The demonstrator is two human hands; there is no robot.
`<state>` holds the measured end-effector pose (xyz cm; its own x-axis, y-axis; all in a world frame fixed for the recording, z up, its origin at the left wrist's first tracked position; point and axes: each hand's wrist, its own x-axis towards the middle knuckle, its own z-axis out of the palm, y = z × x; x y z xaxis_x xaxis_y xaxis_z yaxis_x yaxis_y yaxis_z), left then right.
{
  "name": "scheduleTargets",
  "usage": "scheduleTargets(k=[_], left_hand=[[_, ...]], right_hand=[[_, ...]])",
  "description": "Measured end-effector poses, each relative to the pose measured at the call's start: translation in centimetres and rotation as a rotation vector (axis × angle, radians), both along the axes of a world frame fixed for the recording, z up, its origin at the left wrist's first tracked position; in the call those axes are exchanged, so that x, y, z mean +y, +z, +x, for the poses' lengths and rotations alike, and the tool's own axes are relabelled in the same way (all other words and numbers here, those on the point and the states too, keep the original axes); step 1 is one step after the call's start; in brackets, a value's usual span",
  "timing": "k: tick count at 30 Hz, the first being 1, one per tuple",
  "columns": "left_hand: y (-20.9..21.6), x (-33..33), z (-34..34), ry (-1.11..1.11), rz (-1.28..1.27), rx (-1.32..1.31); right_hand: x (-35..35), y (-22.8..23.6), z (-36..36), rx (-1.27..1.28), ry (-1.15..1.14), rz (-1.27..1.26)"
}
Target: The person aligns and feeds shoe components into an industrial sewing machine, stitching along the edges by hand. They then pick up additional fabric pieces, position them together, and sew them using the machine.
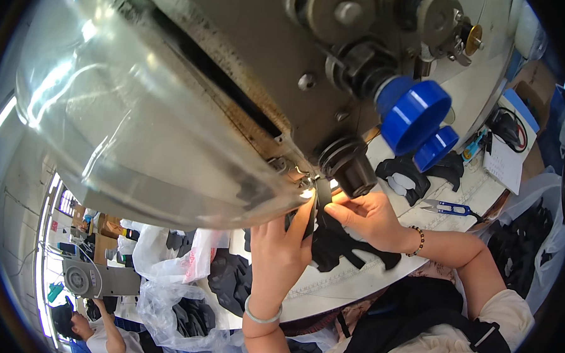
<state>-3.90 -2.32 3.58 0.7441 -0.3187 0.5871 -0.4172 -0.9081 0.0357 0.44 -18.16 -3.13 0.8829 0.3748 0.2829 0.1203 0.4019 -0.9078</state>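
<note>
A black fabric glove (337,247), its finger shapes spread toward me, lies on the white sewing table under the head of a sewing machine (237,54). My left hand (278,255) holds its left side close to the lit needle area, index finger stretched forward and dark cloth showing by the thumb. Some of those fingertips are behind a clear plastic shield (151,152). From the right, my right hand (375,223) pinches the glove's edge between thumb and fingers, just below a dark round machine part (349,165). The stitching point itself is mostly hidden.
Blue-handled thread snips (448,208) and more black pieces (415,177) lie to the right. Blue knobs (417,116) jut from the machine. Plastic bags (170,291) with black pieces stand left. Another person (99,336) sits at a machine at far left.
</note>
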Motion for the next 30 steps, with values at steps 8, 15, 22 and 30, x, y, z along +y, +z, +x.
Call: scheduleTargets(k=[8,15,22,30], left_hand=[[1.0,2.3,0.5,-0.203,-0.353,0.272],[0.1,2.9,1.3,-0.287,-0.265,0.118],[-0.6,1.8,0.6,-0.228,-0.061,-0.033],[-1.1,-0.2,-0.5,-0.103,0.148,-0.067]], right_hand=[[0.1,-0.2,0.1,-0.026,-0.014,0.016],[0.2,0.0,0.4,0.014,0.043,0.087],[0.0,0.0,0.2,-0.017,-0.032,-0.025],[-1.9,1.0,1.2,0.017,-0.007,-0.192]])
